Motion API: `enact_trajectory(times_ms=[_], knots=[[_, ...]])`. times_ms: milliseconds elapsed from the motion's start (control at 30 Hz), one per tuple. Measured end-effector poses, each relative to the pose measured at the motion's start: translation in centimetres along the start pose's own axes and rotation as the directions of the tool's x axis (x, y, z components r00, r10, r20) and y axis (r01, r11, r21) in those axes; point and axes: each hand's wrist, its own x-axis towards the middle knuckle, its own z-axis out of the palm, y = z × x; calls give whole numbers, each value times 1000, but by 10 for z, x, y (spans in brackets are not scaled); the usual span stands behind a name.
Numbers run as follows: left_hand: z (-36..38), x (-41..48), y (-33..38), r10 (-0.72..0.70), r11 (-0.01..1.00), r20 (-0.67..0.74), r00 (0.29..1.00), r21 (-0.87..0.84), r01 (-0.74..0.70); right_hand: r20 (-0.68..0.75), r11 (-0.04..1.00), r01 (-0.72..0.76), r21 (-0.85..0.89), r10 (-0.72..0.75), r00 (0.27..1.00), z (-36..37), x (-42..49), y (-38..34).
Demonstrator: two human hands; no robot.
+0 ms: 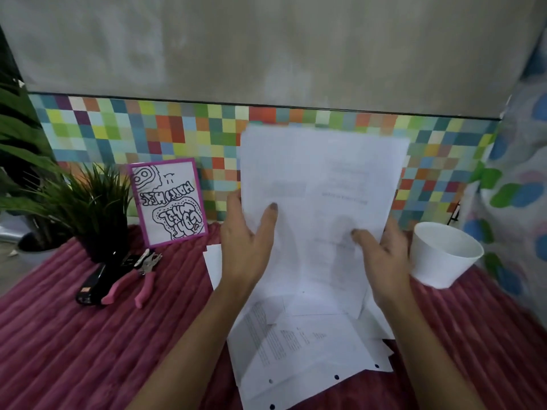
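Observation:
I hold a small stack of white printed sheets point(319, 184) upright above the table, its lower edge down on other paper. My left hand point(247, 241) grips the stack's left edge, thumb on the front and fingers behind. My right hand point(381, 255) grips the right edge the same way, thumb across the front. More loose white sheets point(299, 350) with punched holes along their near edge lie flat under the stack on the pink ribbed cloth point(88, 350).
Pink-handled hole punch pliers point(139, 279) and a black stapler point(90, 287) lie at the left, beside a potted plant point(88, 208) and a pink-framed drawing point(168, 202). A white cup point(444, 255) stands at the right. A checkered wall panel point(177, 134) runs behind.

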Motion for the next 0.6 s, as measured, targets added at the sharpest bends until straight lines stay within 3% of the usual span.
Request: enact_trajectory(times_ms=[133,233,333,400,500,600], knots=[[-4,-15,-38,-125,991,46,991,61,122,52,993,-102,-53,104,993,2,-5,26],[-10,-9,-48,-315,937,24,949,170,306,-165,993,-105,-50,96,982,-13,18,21],[-14,-8,-62,-557,746,49,829,467,474,-350,991,-117,-63,88,933,-43,44,18],[-9,-14,-73,-608,650,76,790,619,441,-361,974,-212,-75,172,917,-58,52,25],[6,-21,-83,-617,630,119,778,667,398,-245,901,-410,-143,369,896,-64,50,36],[14,-18,-90,-613,603,148,776,722,339,-140,839,-485,-247,464,875,-52,43,46]])
